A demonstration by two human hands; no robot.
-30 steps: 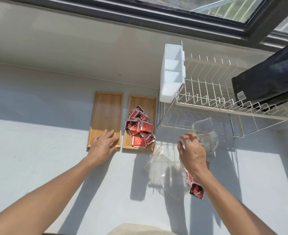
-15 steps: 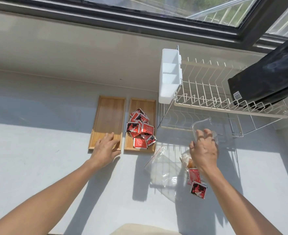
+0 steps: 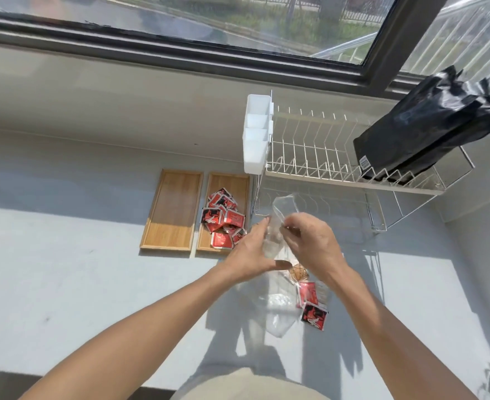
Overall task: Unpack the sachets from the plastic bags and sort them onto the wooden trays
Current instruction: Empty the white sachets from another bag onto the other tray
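Gripping a clear plastic bag from both sides, the left hand and right hand meet above the grey counter, just near of the wire dish rack. Left hand: fingers flat along the bag's left side, thumb pointing right underneath. Right hand: fingertips pinched closed on the bag's right edge near its top. Bag mouth points away from the person, its lower part hidden behind the hands. Below the hands, a second clear bag lies flat on the counter, with a few loose red sachets touching its right side; a brownish item sits just above them, too blurred to identify. Two wooden trays lie side by side left of the hands: the left tray is bare, the right tray holds a pile of red sachets in its near half. A black pouch leans on the rack's upper tier, a white caddy hangs on the rack's left end.
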